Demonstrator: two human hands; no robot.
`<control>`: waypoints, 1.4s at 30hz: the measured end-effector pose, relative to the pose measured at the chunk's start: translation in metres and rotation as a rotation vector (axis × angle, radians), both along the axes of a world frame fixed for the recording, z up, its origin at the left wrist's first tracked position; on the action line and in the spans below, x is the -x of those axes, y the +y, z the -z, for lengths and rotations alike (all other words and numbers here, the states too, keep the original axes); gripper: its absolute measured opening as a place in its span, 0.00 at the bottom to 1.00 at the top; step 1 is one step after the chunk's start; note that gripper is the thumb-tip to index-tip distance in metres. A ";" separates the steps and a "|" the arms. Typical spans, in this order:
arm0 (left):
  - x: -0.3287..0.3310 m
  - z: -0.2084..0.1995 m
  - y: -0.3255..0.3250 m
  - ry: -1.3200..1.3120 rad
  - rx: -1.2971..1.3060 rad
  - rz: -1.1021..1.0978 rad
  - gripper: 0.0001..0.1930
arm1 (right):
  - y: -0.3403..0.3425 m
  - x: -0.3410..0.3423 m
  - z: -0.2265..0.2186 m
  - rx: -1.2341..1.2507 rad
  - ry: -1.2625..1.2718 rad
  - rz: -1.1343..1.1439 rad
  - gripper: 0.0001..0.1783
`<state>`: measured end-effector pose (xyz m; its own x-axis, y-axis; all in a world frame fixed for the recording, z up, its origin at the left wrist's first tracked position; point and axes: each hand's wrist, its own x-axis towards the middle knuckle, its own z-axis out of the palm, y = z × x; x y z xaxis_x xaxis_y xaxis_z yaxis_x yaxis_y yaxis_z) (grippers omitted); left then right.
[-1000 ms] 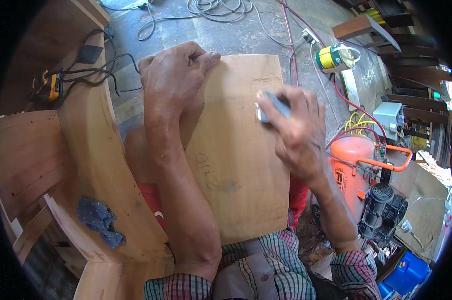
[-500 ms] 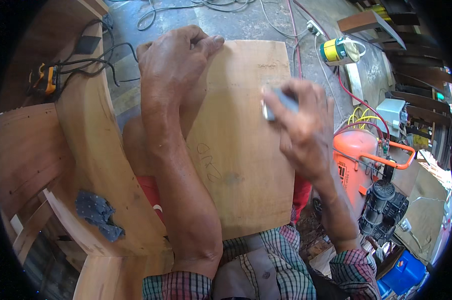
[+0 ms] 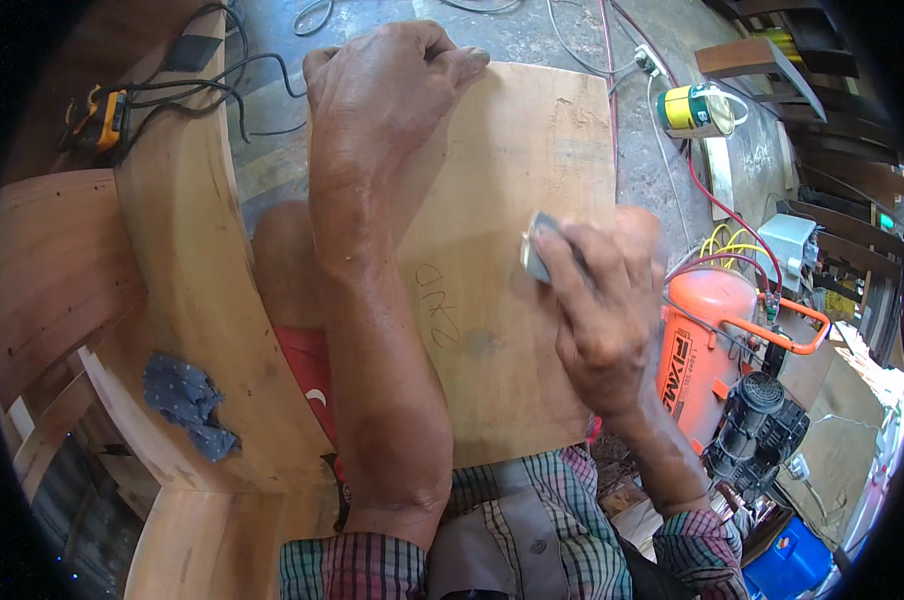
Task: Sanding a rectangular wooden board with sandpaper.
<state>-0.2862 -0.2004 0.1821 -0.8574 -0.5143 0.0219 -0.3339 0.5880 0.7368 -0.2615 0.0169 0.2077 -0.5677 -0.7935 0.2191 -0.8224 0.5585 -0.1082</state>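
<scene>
A flat wooden board [image 3: 502,180] lies across my lap, with pencil marks on its left half and fine dust near its far right corner. My left hand [image 3: 392,85] is closed over the board's far left edge, its thumb at the far rim and some fingertips hidden. In my right hand [image 3: 602,310] is a small grey sanding block [image 3: 538,248], pressed by the fingers to the board's right half. The palm hides most of the block.
Left of me stand curved wooden panels [image 3: 177,190] with a dark cloth [image 3: 187,400] and a yellow-black power tool [image 3: 102,120]. On the right are an orange air compressor [image 3: 707,330], a paint can [image 3: 694,110], a blue container [image 3: 787,560] and a red hose [image 3: 707,190]. Cables cross the floor.
My right hand has drawn the sanding block nearer to me along the board. The board and my left hand appear slightly farther right and higher in the picture, the left hand still gripping the edge.
</scene>
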 end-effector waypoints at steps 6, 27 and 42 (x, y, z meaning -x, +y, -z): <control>0.006 0.003 -0.002 -0.057 -0.002 0.029 0.18 | -0.026 0.025 0.001 -0.089 0.090 -0.043 0.20; 0.004 -0.017 0.008 -0.162 -0.133 -0.010 0.22 | -0.022 0.033 0.027 0.112 0.177 -0.239 0.16; 0.007 -0.008 0.003 -0.253 -0.062 0.025 0.20 | -0.028 0.026 0.025 0.091 0.138 -0.238 0.15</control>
<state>-0.2934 -0.1978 0.1901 -0.8441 -0.4861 -0.2262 -0.4980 0.5546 0.6666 -0.2873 -0.0116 0.1827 -0.3281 -0.8741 0.3581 -0.9395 0.3415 -0.0271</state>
